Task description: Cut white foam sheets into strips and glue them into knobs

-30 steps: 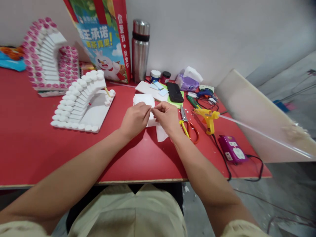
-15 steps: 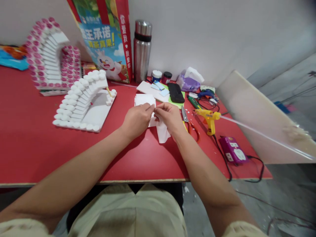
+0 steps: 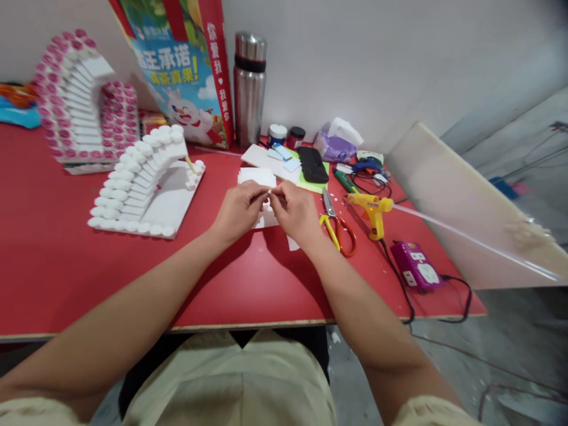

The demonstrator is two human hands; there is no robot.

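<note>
My left hand [image 3: 239, 208] and my right hand [image 3: 296, 210] meet fingertip to fingertip over the red table. Both are closed in a pinch on a small white piece [image 3: 268, 191], which looks like rolled or folded paper; most of it is hidden by the fingers. Just behind and below the hands lies a stack of white paper [image 3: 256, 176]. A loose white sheet [image 3: 293, 243] pokes out from under my right hand. Beside that hand lie scissors [image 3: 337, 228] with red and yellow handles.
To the left stand a white stair model [image 3: 142, 183] edged with white discs and a pink-dotted one [image 3: 86, 106]. At right lie a yellow glue gun [image 3: 373, 213] with a long glue stick and a purple power socket [image 3: 417, 266]. A steel flask [image 3: 249, 89] stands behind.
The white sheet that hung from my fingers now lies lower, mostly behind my right hand. My fingertips have drawn together around a small white piece. The view has shifted slightly.
</note>
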